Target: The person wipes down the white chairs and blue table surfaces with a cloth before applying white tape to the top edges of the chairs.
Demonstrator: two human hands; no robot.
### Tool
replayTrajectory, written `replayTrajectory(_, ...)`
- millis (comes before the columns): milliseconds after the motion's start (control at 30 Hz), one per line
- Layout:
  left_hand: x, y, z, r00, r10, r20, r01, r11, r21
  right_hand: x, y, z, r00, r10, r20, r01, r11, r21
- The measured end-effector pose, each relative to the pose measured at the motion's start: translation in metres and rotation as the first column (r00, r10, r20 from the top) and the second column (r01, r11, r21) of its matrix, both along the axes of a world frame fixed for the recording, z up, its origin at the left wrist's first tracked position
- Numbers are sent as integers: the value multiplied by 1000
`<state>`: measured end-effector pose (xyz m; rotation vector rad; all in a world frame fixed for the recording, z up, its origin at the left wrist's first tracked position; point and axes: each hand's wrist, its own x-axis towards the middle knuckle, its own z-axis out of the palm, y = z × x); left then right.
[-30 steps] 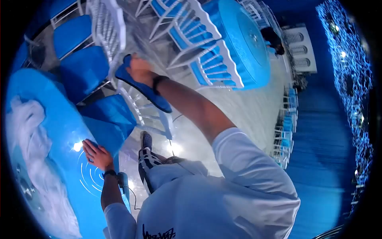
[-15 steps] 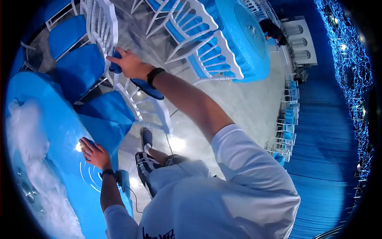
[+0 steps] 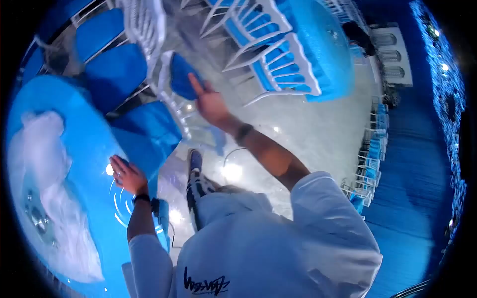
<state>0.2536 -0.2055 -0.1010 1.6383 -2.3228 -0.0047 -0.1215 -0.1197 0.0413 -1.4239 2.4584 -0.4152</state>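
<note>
My left hand [image 3: 130,178] lies with fingers stretched out on the bright blue cloth of a round table [image 3: 82,149], beside a small glare spot. To the right, my right hand [image 3: 212,105] is raised with its index finger extended over the edge of a dark blue pad [image 3: 183,77] with a pale border. The other fingers are blurred, and no held object shows. White chair backs [image 3: 171,102] stand just left of the hand. Below the pad, a blue chair seat [image 3: 149,126] is partly covered by the tablecloth. Dark bands circle both wrists.
White gauzy fabric [image 3: 47,159] lies on the near table. More blue-seated chairs [image 3: 117,67] line its far side. Another blue-covered table [image 3: 318,44] with white chairs [image 3: 288,64] stands ahead. A chair row [image 3: 370,154] runs along the blue curtain [image 3: 402,198]. A person [image 3: 358,37] is farther back.
My right hand has moved right, from the pad's left end to its right edge, and more of the pad shows. My left hand stays on the table; the view has shifted slightly.
</note>
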Motion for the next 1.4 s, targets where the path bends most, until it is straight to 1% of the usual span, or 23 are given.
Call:
replayTrajectory(33, 3, -3, -5, 998, -18, -56, 19, 1000, 22, 5, 13, -5, 999, -23, 26, 23, 999, -25)
replayTrajectory(100, 3, 1, -4, 997, 51, 66, -54, 997, 50, 24, 33, 16, 988, -57, 146, 59, 998, -11)
replayTrajectory(167, 2, -2, 15, 999, 42, 15, -43, 987, 153, 45, 55, 14, 994, -60, 89, 66, 995, -70)
replayTrajectory(233, -2, -5, 16, 996, 59, 72, -70, 983, 172, 65, 70, 23, 986, -127, 105, 129, 992, -14)
replayTrajectory(300, -3, -5, 19, 995, 64, 81, -77, 982, 171, 84, 94, 18, 980, -155, 127, 158, 987, -10)
replayTrajectory(333, -2, -5, 19, 995, 61, 80, -74, 982, 172, 91, 104, 14, 991, -116, 73, 122, 989, -84)
replayTrajectory(433, -1, -5, 17, 996, 47, 81, -59, 986, 155, 117, 129, 15, 965, -211, 157, 209, 977, 29)
replayTrajectory(500, -1, -4, 18, 995, 48, 83, -61, 985, 164, 134, 156, -3, 964, -224, 141, 220, 974, 46)
replayTrajectory(533, -1, -5, 18, 995, 49, 84, -62, 984, 164, 138, 167, -2, 975, -139, 175, 141, 990, 1)
replayTrajectory(567, -2, -5, 17, 995, 52, 85, -65, 984, 163, 142, 177, -4, 971, -140, 193, 134, 990, 44)
replayTrajectory(667, -1, -6, 17, 997, 52, 52, -60, 985, 161, 142, 192, -16, 961, -120, 247, 117, 993, 29)
replayTrajectory(733, -1, -3, 17, 998, 54, 43, -60, 984, 166, 143, 192, -15, 961, -121, 249, 120, 993, 18)
replayTrajectory(933, -2, -5, 14, 997, 54, 55, -62, 986, 158, 139, 167, 3, 925, -212, 316, 213, 977, 33)
replayTrajectory(1067, -1, -4, 14, 997, 54, 57, -62, 986, 153, 125, 158, 7, 948, -184, 258, 178, 983, 45)
replayTrajectory(1233, -1, -5, 18, 998, 50, 31, -54, 987, 150, 113, 148, 6, 921, -205, 331, 192, 979, 74)
replayTrajectory(1367, 1, -2, 1, 998, 56, 28, -59, 990, 132, 83, 136, -3, 960, -113, 255, 118, 993, -2)
replayTrajectory(1400, -6, -2, 10, 998, 53, 33, -57, 992, 114, 75, 129, -1, 968, -97, 233, 101, 995, -6)
